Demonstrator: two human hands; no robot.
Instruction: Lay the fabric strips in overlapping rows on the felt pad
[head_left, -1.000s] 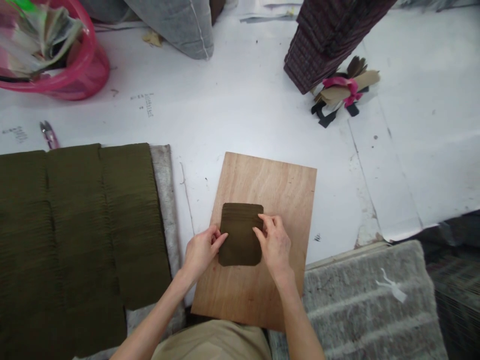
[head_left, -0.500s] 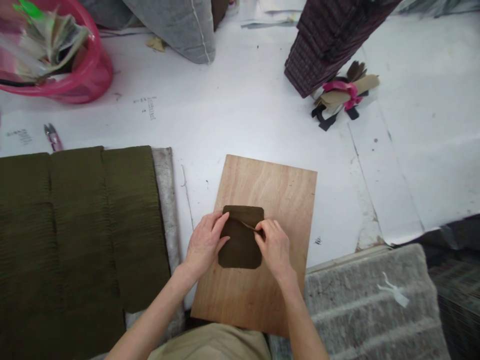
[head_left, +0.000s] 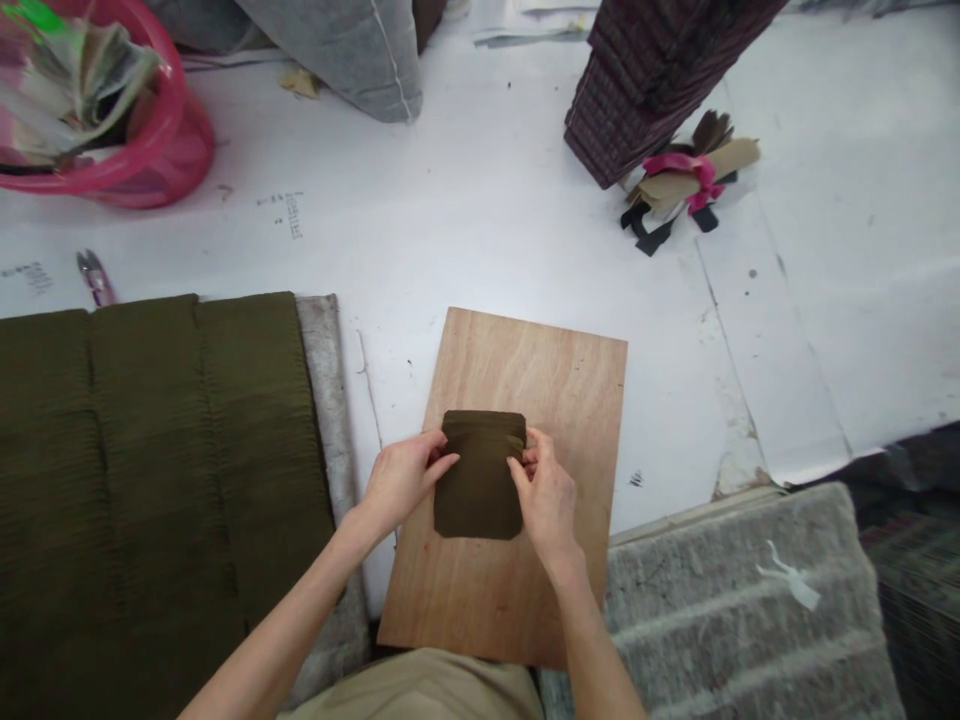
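A small stack of dark olive fabric pieces (head_left: 480, 480) with rounded lower corners lies on a plywood board (head_left: 555, 380). My left hand (head_left: 401, 480) grips the stack's left edge, fingers curled over it. At the right edge my right hand (head_left: 546, 495) pinches the stack, thumb on top. Both hands rest on the board in front of me.
Rows of stacked olive fabric pieces (head_left: 150, 450) lie on grey felt at the left. Thread snips (head_left: 94, 277) and a pink basin (head_left: 112, 110) of scraps sit at the far left. A dark maroon stack (head_left: 645, 80) and a pink-tied bundle (head_left: 690, 180) stand at the back right. Grey felt (head_left: 735, 600) lies at the lower right.
Half a second ago my right hand lifted the edge of the top piece; now the piece lies flat and both hands hold the stack's sides.
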